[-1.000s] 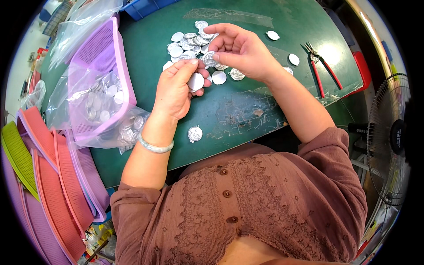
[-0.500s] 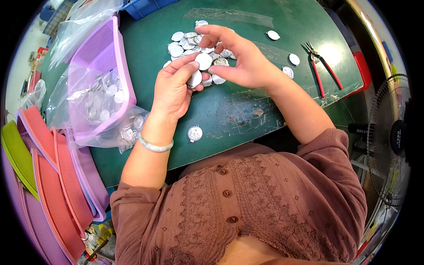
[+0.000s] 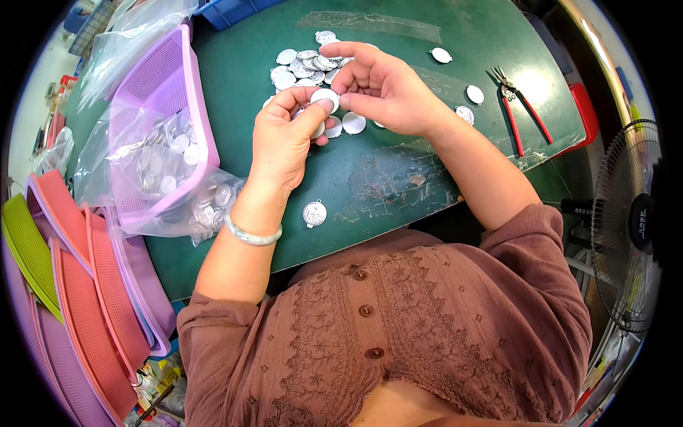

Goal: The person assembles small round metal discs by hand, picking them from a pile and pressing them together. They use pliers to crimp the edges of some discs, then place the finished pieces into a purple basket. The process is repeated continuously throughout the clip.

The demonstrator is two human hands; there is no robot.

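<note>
A round silver medallion (image 3: pixel 325 98), its smooth face up, is held by my left hand (image 3: pixel 282 142) between thumb and fingers. Another disc shows partly under that thumb, lower in the hand. My right hand (image 3: pixel 390 94) meets the medallion's right edge, thumb and curled fingers pinching there, the index finger raised above. Behind both hands lies a pile of silver medallions (image 3: pixel 302 69), some smooth side up, some patterned, partly hidden by my fingers. A smooth disc (image 3: pixel 353 123) rests just below my right hand. One patterned medallion (image 3: pixel 314 213) lies alone near the table's front edge.
On the left, a purple basket (image 3: pixel 204 128) carries a clear plastic bag (image 3: pixel 217 186) of medallions. Red-handled pliers (image 3: pixel 518 114) and several loose discs (image 3: pixel 475 95) lie on the right of the green table (image 3: pixel 384 206). Stacked baskets (image 3: pixel 78 285) stand lower left, a fan (image 3: pixel 626 220) far right.
My right hand has closed in on the medallion's right edge, its thumb and fingers drawing together. The held medallion has tilted and shifted slightly left.
</note>
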